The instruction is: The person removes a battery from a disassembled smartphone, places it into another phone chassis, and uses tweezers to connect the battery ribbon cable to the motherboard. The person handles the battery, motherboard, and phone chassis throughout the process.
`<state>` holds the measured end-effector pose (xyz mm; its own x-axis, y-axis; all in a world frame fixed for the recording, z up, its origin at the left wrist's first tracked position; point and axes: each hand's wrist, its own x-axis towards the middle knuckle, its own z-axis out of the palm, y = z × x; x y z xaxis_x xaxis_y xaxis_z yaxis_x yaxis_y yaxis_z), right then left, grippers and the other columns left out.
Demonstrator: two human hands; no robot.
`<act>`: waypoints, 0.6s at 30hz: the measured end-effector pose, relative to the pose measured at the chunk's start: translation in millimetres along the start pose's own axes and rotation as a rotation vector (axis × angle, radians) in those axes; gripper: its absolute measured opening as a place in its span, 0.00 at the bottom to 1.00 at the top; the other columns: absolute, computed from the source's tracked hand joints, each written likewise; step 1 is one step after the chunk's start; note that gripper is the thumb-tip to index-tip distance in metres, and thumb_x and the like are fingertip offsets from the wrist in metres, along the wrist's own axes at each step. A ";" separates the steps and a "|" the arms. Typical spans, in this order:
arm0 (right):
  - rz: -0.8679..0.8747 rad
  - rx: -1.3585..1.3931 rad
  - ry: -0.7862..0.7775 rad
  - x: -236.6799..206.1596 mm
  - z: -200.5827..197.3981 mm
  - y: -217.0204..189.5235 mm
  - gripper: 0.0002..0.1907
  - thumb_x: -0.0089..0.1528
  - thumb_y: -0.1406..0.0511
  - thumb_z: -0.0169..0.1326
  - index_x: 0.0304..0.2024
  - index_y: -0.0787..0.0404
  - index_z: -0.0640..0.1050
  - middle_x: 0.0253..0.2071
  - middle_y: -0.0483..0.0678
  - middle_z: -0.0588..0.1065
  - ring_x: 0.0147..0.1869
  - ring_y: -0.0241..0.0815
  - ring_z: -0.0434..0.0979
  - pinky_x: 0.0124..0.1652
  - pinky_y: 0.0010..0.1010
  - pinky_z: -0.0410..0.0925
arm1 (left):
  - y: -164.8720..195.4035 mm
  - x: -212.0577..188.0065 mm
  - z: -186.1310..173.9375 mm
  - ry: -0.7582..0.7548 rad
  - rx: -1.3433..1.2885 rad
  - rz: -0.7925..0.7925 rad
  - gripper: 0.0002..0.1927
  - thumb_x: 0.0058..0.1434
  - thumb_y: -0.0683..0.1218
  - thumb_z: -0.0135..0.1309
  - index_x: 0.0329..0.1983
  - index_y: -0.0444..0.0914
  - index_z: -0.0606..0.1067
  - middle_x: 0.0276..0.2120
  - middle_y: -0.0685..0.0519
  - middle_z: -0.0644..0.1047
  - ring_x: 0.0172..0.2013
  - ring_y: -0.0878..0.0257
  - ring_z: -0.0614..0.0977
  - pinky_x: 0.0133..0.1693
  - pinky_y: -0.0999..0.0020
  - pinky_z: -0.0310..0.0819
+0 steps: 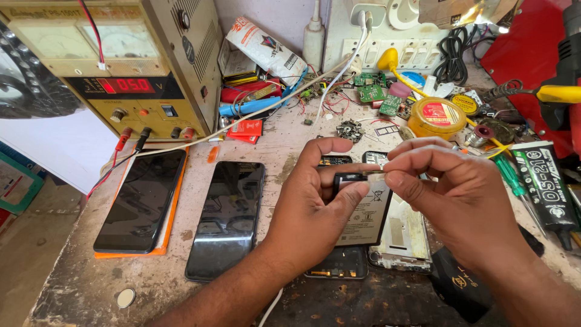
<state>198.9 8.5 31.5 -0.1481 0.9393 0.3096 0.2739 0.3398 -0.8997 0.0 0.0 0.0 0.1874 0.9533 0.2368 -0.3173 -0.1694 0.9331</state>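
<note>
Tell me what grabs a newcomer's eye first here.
Both hands at centre: the left hand holds a phone battery while the right hand pinches a tab at its top edge, above an opened phone. Left of them, two dark phones lie face up. At the back left stands a power supply with a glowing red display.

Red display top left, perhaps white pouch

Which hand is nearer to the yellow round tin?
Right. The right hand is just below the yellow round tin; the left hand is farther away, on the far side of the phone battery.
</note>
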 end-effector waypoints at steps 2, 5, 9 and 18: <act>0.052 -0.004 0.007 1.7 0.6 0.7 0.06 0.60 0.69 0.62 0.41 0.62 0.84 0.45 0.45 0.79 0.40 0.29 0.73 0.35 0.22 0.68 | 2.2 0.3 -0.4 -0.005 0.031 -0.013 0.27 0.64 0.35 0.55 0.64 0.37 0.61 0.48 0.45 0.83 0.38 0.70 0.80 0.39 0.77 0.74; 0.161 0.036 0.050 3.1 5.5 3.5 0.08 0.59 0.69 0.63 0.41 0.63 0.84 0.38 0.44 0.81 0.34 0.29 0.72 0.31 0.21 0.66 | 4.5 -1.2 0.6 -0.003 0.039 -0.034 0.28 0.63 0.34 0.55 0.64 0.38 0.61 0.46 0.47 0.83 0.39 0.71 0.81 0.41 0.78 0.75; 0.177 0.064 0.052 3.9 8.2 3.9 0.09 0.58 0.69 0.64 0.41 0.64 0.85 0.33 0.44 0.81 0.31 0.28 0.72 0.30 0.21 0.66 | 4.7 0.2 0.4 0.002 0.049 -0.029 0.28 0.62 0.35 0.56 0.63 0.38 0.61 0.44 0.48 0.82 0.40 0.71 0.82 0.43 0.77 0.77; 0.199 -0.093 0.058 2.1 13.0 -4.0 0.09 0.59 0.67 0.63 0.41 0.64 0.85 0.34 0.44 0.83 0.35 0.29 0.77 0.35 0.21 0.70 | -3.5 -4.0 5.2 0.048 0.024 -0.008 0.29 0.62 0.38 0.58 0.65 0.39 0.62 0.44 0.52 0.79 0.41 0.71 0.78 0.44 0.75 0.74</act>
<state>185.1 8.6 31.8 -0.0281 0.9885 0.1483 0.3792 0.1479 -0.9134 5.2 -4.6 -2.9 0.1443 0.9655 0.2168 -0.2940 -0.1674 0.9410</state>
